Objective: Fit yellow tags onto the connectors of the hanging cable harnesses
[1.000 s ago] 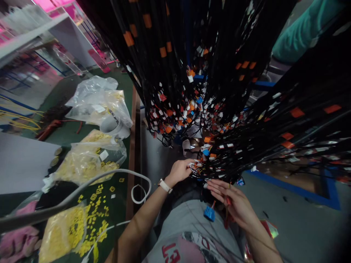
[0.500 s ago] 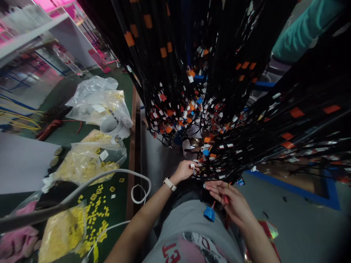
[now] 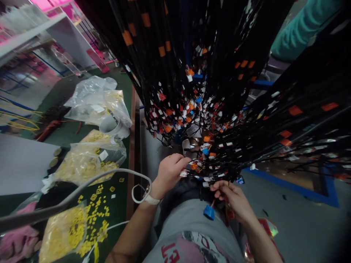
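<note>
Hands apart, we pinch white connectors (image 3: 183,173) with our left hand (image 3: 170,173) at the near-right black wire bundle's (image 3: 244,146) end; whether our right hand (image 3: 231,197) grips anything, we cannot tell. Nearby, a blue connector (image 3: 209,212) dangles, apparently unjoined.

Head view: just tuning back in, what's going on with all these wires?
The person's left hand is at the near end of a bundle of black wires, fingers at some small white plugs; how firm the grip is, I can't tell. The right hand, fingers drawn together, is beside the bundle, near a blue plug. Yellow pieces, loose and bagged, lie on the green table.
</note>
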Demonstrator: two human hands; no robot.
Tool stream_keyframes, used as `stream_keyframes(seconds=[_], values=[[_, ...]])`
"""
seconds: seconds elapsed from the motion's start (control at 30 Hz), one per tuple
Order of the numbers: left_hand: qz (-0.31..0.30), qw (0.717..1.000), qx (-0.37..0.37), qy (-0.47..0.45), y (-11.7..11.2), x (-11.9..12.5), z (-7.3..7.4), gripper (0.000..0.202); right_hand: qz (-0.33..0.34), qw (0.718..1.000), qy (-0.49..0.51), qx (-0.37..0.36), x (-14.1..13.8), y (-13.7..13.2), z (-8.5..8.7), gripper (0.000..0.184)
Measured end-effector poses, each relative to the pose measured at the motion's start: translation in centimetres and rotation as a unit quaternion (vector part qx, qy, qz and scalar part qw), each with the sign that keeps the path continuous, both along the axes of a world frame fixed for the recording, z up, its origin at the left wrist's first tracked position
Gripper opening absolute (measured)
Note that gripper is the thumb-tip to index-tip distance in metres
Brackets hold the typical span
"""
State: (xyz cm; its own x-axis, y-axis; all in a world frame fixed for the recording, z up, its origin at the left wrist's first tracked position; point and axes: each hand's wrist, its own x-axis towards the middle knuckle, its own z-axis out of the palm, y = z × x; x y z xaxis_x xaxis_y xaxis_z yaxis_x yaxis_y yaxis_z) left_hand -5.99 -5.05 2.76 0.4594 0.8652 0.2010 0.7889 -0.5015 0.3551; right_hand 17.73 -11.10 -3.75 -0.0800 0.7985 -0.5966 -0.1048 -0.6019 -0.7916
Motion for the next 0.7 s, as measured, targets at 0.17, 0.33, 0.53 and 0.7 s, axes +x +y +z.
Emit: stream_keyframes(seconds=[0.17,0.33,0.53,0.7], values=[[-0.041,0.986,-0.116,0.115,-1.0,-0.2,2.0,0.040,0.083,0.989,-0.111,0.060,2.0,0.3,0.3,0.027],[-0.145,0.965,-0.219,0.002,-1.5,-0.3,3.4,0.032,0.122,0.967,-0.204,0.091,4.1,0.5,0.5,0.037],[-0.178,0.934,-0.294,-0.097,-1.1,-0.4,4.3,0.028,0.128,0.923,-0.350,0.098,3.8,0.3,0.0,0.041],[-0.164,0.917,-0.341,-0.128,-1.4,0.0,3.0,0.024,0.118,0.938,-0.312,0.090,1.4,0.4,-1.3,0.043]])
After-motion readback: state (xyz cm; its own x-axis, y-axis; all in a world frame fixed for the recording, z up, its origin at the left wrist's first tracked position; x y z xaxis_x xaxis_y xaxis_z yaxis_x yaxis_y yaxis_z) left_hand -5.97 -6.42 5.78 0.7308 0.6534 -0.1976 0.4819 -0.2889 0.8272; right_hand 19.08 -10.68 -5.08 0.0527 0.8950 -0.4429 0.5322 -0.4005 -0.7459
